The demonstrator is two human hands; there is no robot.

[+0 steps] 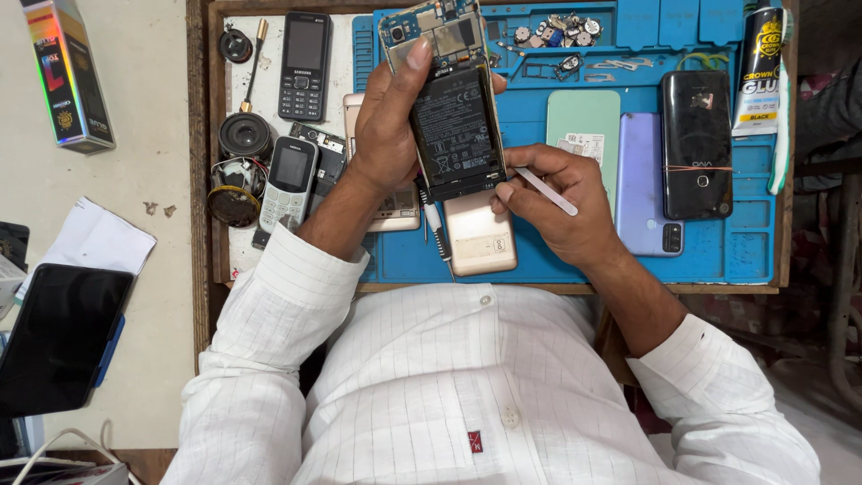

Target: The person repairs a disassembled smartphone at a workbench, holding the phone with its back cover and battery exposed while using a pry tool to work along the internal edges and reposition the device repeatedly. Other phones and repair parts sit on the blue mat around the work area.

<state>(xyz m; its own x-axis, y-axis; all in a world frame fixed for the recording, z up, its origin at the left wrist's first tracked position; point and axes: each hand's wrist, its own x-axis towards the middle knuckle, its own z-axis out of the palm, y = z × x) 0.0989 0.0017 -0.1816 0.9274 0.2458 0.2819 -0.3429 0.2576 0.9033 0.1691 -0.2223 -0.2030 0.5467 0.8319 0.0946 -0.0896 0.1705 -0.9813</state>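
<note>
1. Left hand: fingers wrapped around an opened phone, thumb laid along its upper edge, holding it face-down and raised over the blue work mat. The back cover is off, so the black battery and the circuit board above it are exposed.
2. Right hand: fingers pinched together on a thin white pry tool, gripped near its middle; one end of the tool meets the lower right corner of the opened phone, beside the battery's bottom edge.
3. Beneath the hands: a gold phone back lies on the mat, with a small screwdriver just beside its left edge.
4. Right part of the mat: a pale green phone back, a lilac phone and a black phone bound with a rubber band lie side by side. A tube of glue lies at the mat's far right edge.
5. Mat's top tray: small screws and metal parts are gathered there.
6. Left of the mat: two keypad phones, one black and one pale, lie beside round speaker parts.
7. Side surface at far left: a boxed item, a sheet of paper and a dark tablet.
</note>
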